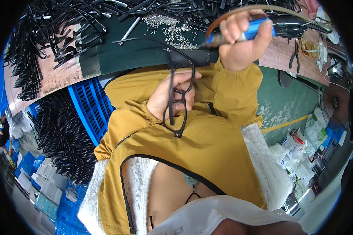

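Note:
My left hand (161,98) is closed around a black eyeglass frame (171,94), held upright on edge in front of my lap. One temple of the frame stretches out over the bench edge. My right hand (243,45) is raised at the right and wrapped around a blue and black electric screwdriver (261,29). Its tip points left and is blurred, apart from the eyeglass frame. A brownish cord (255,8) arcs over this hand. Beyond the hands, small silver screws (174,33) lie scattered on a dark green mat (106,58). A black block (198,58) sits at the mat's near edge.
Black eyeglass parts (78,19) cover the bench's far side and left. Pliers (294,58) and a glass jar (312,51) are at the right. Left of my lap stand a blue crate (92,105) and a heap of black frames (62,137). Bags (302,152) lie right.

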Available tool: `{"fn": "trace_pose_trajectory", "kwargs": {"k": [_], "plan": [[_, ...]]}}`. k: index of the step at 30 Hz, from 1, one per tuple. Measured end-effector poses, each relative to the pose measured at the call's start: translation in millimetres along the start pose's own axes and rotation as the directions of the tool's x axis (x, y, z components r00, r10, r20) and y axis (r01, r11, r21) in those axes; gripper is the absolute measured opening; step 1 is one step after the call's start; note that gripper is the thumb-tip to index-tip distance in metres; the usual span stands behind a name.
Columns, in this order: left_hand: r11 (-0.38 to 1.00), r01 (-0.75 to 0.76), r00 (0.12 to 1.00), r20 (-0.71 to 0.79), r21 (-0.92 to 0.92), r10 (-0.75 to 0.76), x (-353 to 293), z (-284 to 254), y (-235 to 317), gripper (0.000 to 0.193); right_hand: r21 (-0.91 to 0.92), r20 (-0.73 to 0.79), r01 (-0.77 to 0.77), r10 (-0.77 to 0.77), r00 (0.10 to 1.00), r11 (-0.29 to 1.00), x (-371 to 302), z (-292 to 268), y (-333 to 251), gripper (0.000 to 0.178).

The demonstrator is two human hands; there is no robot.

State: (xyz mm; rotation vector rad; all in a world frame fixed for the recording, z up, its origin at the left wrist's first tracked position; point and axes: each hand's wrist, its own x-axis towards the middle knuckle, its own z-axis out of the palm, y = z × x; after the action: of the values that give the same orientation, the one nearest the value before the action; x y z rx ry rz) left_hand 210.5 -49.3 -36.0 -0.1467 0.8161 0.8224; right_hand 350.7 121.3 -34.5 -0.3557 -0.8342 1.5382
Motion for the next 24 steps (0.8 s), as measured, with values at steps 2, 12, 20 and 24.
{"fn": "trace_pose_trajectory", "kwargs": {"k": [2,12,20,24], "plan": [[0.994,-0.105,0.994,0.025,0.03,0.104,-8,-1,9,0.046,0.046,0.047,0.048,-0.05,0.998,0.998,20,2,7,0.038],[0.94,-0.332,0.936,0.098,-0.075,0.338,-22,-4,51,0.041,-0.101,0.045,0.051,-0.046,0.998,0.994,15,-24,2,0.038],[0.798,-0.556,0.8,-0.109,0.234,0.589,-5,29,42,0.026,-0.764,0.24,0.001,0.281,0.929,0.646,-84,34,-39,0.024],[0.767,-0.603,0.773,-0.076,0.217,0.629,3,36,36,0.017,-0.815,0.306,-0.012,0.449,0.84,0.579,-77,45,-26,0.026]]}}
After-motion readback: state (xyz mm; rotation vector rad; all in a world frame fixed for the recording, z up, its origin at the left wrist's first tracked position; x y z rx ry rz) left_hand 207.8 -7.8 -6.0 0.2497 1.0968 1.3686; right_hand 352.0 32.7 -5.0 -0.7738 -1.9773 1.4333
